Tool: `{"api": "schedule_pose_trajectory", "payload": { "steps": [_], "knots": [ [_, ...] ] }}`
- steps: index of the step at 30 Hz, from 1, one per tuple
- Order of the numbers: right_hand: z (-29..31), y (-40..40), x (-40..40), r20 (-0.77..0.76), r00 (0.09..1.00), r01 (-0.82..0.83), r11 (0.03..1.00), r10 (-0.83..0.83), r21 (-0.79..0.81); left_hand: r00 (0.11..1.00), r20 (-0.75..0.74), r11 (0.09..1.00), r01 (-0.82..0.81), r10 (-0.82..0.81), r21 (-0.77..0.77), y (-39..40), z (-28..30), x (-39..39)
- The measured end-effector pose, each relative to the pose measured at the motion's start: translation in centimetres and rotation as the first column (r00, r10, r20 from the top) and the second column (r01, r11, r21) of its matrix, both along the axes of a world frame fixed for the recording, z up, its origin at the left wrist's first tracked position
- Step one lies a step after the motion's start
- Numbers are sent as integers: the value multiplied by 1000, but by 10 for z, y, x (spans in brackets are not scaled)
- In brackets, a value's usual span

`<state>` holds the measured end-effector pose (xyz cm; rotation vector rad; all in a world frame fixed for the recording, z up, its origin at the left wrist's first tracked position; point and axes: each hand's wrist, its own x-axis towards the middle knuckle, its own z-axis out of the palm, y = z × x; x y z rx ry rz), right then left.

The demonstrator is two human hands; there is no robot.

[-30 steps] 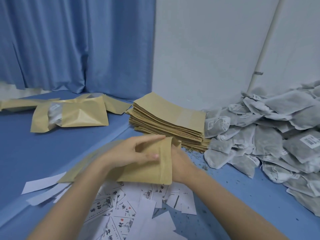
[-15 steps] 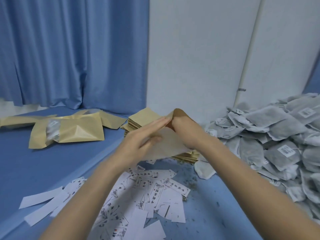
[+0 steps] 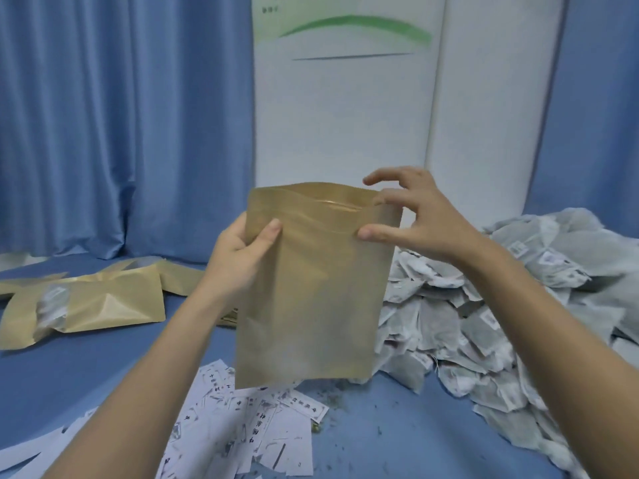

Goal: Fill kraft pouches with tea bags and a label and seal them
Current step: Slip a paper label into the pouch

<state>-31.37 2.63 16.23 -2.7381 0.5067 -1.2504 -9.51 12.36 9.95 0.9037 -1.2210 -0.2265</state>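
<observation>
Above labels (image 3: 262,430): pouch (image 3: 311,288), upright, left hand (image 3: 242,257) gripping edge; right hand (image 3: 411,216) pinching mouth corner, other fingers spread, probably to open for bags (image 3: 484,323).

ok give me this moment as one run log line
step: opening pouch | left hand: grips kraft pouch upper left edge | right hand: pinches top right corner | pouch: upright, off table | tea bags: piled right | labels: below

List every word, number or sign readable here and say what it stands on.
None can be read with certainty.
Paper labels: black printed characters, too blurred to read.
Tea bags: small white tags with print, too small.
Wall poster: faint line of text at top, blurred.
Kraft pouch: no print visible.
</observation>
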Motion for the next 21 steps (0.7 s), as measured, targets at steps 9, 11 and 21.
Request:
{"api": "schedule_pose_trajectory", "payload": {
  "steps": [9, 11, 21],
  "knots": [
    [0, -17, -34, 201, 979, -6, 973, -42, 233, 977, -208, 995, 72, -55, 73, -15, 8, -36],
    [0, -22, -39, 225, 969, 51, 973, -103, 226, 968, -251, 996, 16, 8, 91, -18, 10, -42],
    [-10, -39, -85, 201, 955, 149, 938, -218, 312, 919, -392, 992, -1, 52, 129, -44, -9, -76]
  ]
}}
